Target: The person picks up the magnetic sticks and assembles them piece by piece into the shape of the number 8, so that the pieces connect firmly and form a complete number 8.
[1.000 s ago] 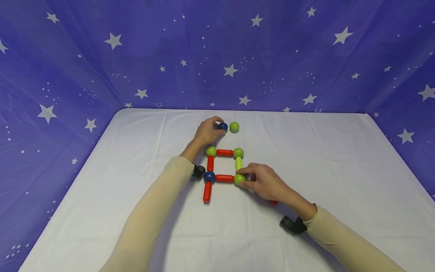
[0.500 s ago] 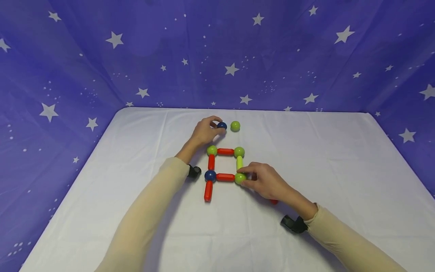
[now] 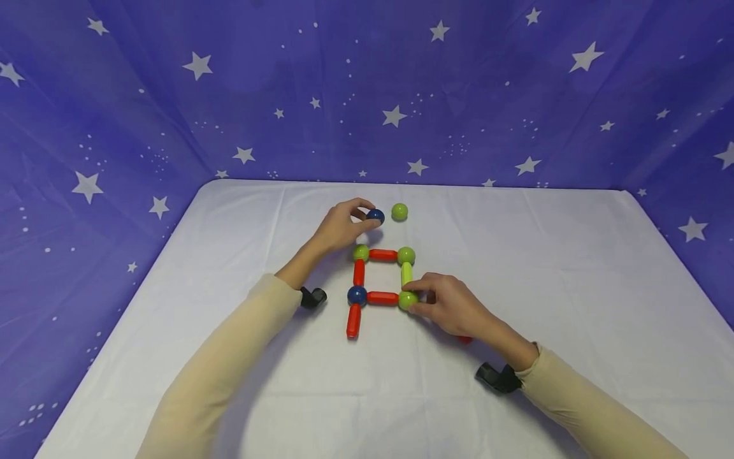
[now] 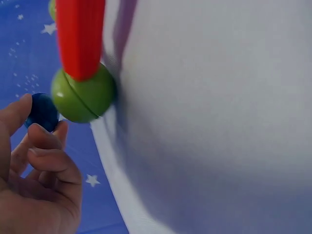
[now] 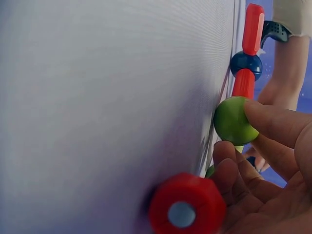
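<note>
In the head view my left hand (image 3: 342, 224) pinches a dark blue ball (image 3: 375, 217) between thumb and fingers, with a shadow below it. My right hand (image 3: 453, 305) holds the green ball (image 3: 408, 300) at the near right corner of a square of magnetic rods and balls. Red rods (image 3: 382, 298) form three sides of this square, a yellow-green rod (image 3: 406, 273) the right one. Green balls (image 3: 406, 255) mark the two far corners, a blue ball (image 3: 357, 296) the near left one. From that blue ball another red rod (image 3: 353, 320) points toward me.
A loose green ball (image 3: 399, 211) lies at the back, right of the left hand. One more red rod (image 5: 187, 204) shows end-on below the right hand in the right wrist view. White cloth covers the table (image 3: 545, 268), and a purple starry curtain (image 3: 321, 140) surrounds it.
My left hand has drawn the blue ball slightly toward me and left, away from the loose green ball. The right hand stays on the corner ball.
</note>
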A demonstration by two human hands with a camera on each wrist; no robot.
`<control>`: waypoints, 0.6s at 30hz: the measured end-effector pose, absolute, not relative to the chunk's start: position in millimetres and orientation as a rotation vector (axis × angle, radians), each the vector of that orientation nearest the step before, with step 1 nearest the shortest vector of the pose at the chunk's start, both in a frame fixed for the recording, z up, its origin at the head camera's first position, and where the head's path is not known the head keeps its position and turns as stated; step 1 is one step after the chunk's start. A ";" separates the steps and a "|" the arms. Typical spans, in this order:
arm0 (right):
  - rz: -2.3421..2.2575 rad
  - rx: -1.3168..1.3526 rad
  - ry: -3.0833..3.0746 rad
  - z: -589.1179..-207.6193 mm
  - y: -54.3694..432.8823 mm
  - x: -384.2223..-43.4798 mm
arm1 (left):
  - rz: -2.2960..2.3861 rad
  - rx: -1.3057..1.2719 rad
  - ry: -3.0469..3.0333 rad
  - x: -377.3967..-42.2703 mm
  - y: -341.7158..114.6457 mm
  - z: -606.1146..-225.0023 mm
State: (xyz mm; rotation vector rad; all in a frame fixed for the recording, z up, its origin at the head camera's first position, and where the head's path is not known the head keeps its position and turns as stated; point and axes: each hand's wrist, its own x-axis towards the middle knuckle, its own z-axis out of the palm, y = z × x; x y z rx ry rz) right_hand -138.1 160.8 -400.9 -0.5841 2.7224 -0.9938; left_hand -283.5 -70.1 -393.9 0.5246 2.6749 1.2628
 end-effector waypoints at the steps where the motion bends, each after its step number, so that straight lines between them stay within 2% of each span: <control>1: -0.994 -0.586 2.726 -400.8 161.2 -138.2 | 1.267 0.541 2.668 -281.1 -70.1 -391.9; 18: -1.006 -0.610 2.724 -401.9 163.1 -139.2 | 1.212 0.789 2.616 -237.8 -83.3 -372.4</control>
